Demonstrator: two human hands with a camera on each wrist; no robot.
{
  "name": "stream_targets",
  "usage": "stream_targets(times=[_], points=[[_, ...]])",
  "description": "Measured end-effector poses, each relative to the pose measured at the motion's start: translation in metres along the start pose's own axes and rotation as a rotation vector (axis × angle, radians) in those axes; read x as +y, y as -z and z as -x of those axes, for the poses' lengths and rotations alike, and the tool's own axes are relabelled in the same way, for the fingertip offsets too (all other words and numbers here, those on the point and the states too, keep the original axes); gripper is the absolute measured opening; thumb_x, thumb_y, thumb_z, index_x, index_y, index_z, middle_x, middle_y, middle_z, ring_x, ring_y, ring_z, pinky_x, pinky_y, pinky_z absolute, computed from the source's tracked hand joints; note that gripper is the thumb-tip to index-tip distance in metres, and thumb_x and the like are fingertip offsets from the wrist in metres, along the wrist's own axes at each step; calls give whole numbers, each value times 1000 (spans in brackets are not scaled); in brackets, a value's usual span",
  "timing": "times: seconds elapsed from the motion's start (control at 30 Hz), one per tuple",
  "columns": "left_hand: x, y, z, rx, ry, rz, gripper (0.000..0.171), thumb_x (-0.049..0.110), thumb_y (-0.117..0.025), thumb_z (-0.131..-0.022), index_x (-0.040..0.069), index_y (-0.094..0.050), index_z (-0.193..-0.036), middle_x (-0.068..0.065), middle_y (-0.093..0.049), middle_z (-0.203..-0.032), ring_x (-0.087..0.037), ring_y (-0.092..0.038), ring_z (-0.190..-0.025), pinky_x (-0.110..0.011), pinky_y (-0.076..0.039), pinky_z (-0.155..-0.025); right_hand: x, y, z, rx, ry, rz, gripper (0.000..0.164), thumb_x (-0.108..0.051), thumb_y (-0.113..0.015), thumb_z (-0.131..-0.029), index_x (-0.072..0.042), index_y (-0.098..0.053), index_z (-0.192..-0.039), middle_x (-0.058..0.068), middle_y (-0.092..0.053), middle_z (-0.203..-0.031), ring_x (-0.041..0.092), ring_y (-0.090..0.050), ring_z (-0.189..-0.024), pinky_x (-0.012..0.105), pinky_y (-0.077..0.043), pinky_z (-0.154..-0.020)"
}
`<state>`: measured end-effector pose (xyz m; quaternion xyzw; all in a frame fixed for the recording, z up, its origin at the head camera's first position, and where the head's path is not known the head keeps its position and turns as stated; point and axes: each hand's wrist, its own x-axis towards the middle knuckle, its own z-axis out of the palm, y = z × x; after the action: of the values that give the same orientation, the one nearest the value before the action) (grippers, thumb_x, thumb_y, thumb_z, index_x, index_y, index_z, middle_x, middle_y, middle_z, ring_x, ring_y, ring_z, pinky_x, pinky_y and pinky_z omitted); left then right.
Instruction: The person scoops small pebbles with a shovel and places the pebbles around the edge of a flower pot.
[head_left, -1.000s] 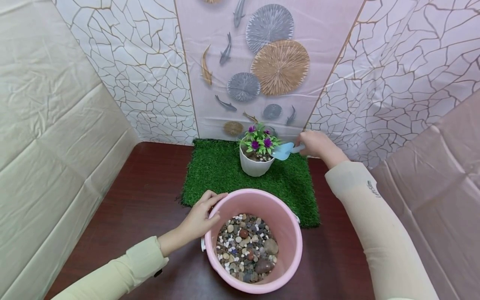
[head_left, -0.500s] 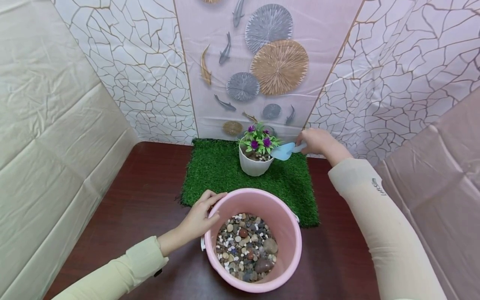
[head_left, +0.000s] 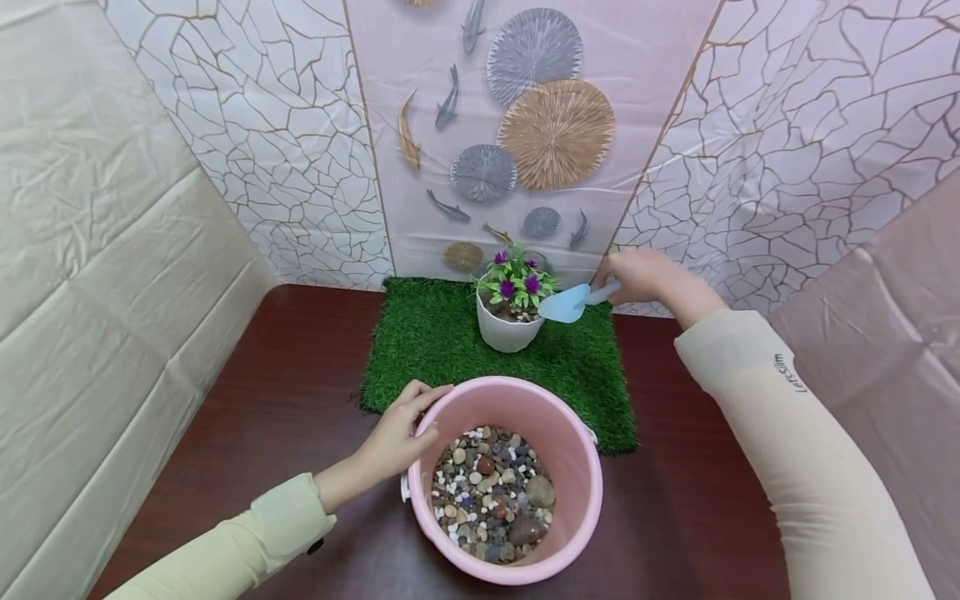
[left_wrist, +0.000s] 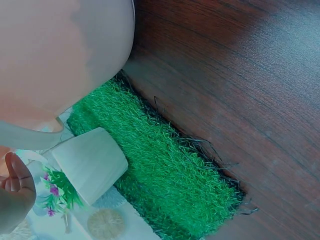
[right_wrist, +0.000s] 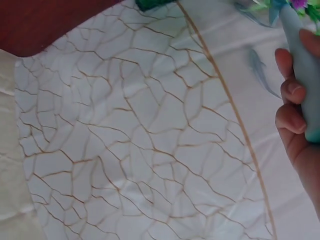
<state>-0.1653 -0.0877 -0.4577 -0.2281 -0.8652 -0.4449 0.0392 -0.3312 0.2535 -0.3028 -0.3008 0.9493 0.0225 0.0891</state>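
Head view: I see right hand (head_left: 637, 275) gripping trowel (head_left: 565, 305) at pot's (head_left: 504, 333) 3 o'clock, left hand (head_left: 396, 435) holding bucket rim (head_left: 593, 500) at 10; trowel looks light, stiff, best held by handle (head_left: 602, 292).

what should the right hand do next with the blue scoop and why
The right hand should probably move the blue scoop to the pink bucket: at the rim of the white pot, it carries no visible stones, a few pale pebbles lie in the pot, and many mixed stones lie in the bucket.

The bucket (head_left: 521, 408) and trowel (head_left: 564, 305) look smooth plastic, turf mat (head_left: 427, 333) rough, tabletop (head_left: 255, 392) semi-glossy wood.
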Motion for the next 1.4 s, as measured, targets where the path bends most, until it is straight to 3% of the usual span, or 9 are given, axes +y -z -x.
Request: stream_targets(times=[0.3, 0.43, 0.57, 1.0, 1.4], points=[[0, 0, 0, 11, -5, 0, 57, -3, -60, -75, 3, -54, -132, -6, -52, -104, -9, -46, -80, -26, -45, -69, -25, 32, 17, -12, 123, 1, 24, -2, -73, -69, -3, -74, -93, 10, -71, -91, 25, -64, -79, 40, -51, -71], [1, 1, 0, 7, 0, 2, 56, -3, -60, -76, 2, -54, -131, -7, -53, -105, -10, -47, -80, -30, -47, -70, -42, 45, 28, -4, 151, 16, 25, -3, -71, -68, -7, -74, -92, 5, -70, -87, 19, -61, -73, 39, -51, -70], [2, 1, 0, 6, 5, 3, 56, -3, -60, -76, 4, -54, -132, -6, -53, -105, -10, -46, -80, -28, -46, -69, -59, 53, 38, -17, 181, 40, 22, -4, -70, -69, -10, -73, -90, 0, -68, -80, 13, -55, -67, 35, -49, -65], [2, 0, 0, 9, 2, -7, 57, -2, -61, -76, 3, -54, -132, -6, -53, -105, -9, -46, -79, -23, -44, -68, -91, 63, 64, -17, 276, 52, 24, -4, -69, -68, -16, -72, -88, -5, -68, -80, 8, -48, -63, 28, -43, -57], [2, 0, 1, 8, 14, -9, 55, -2, -61, -76, 2, -54, -131, -7, -53, -105, -10, -47, -80, -24, -44, -69, -115, 50, 72, -70, 358, -6, 24, -3, -70, -69, -17, -73, -89, -9, -63, -74, 5, -42, -59, 23, -39, -55]])
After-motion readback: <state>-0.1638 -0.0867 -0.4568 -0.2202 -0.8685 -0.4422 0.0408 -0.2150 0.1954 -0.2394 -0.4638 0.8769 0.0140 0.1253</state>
